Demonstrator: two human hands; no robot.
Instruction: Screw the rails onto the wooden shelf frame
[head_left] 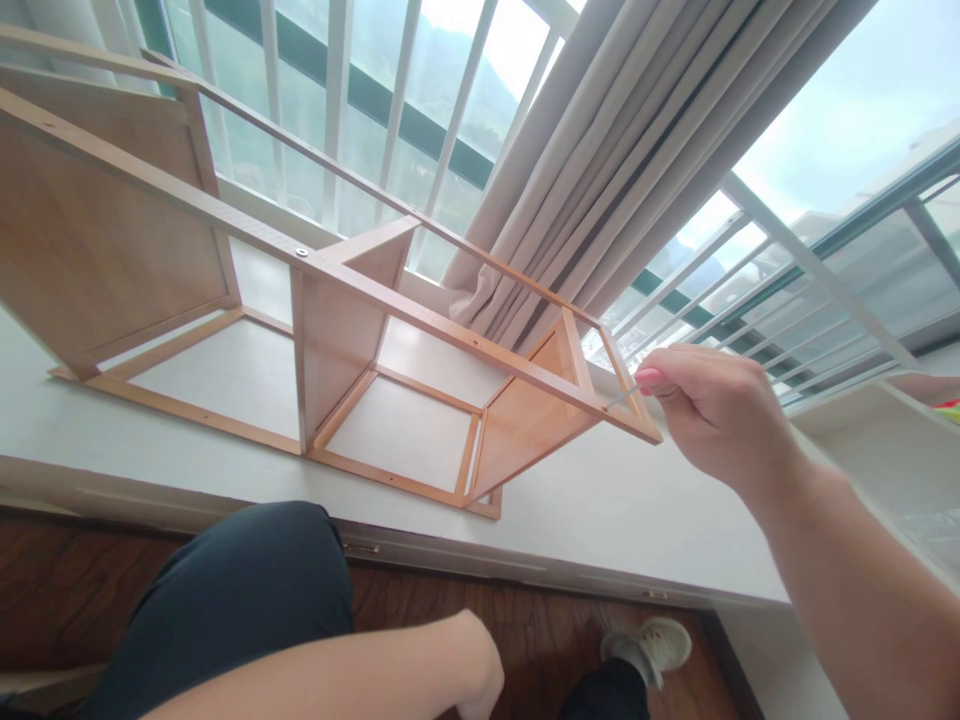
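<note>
The right hand [712, 410] is raised in front of the window, its grip pinched together on a thin metal tool [622, 397] whose tip meets the near corner of a wooden shelf frame [337, 330]. That frame lies tipped on its side on the white window ledge [622, 500], its long rails running away to the left and its open compartments facing up and toward me; a small round fitting [301, 253] shows on the upper rail. The left hand [480, 670] hangs low by the person's knee [247, 580] over the dark wood floor [540, 620], turned away, so I cannot tell whether its grip is apart or together. A white shoe [652, 640] rests on the floor beneath the ledge. Behind the frame, beige curtains [600, 150] hang bunched against the railed window [360, 90].
</note>
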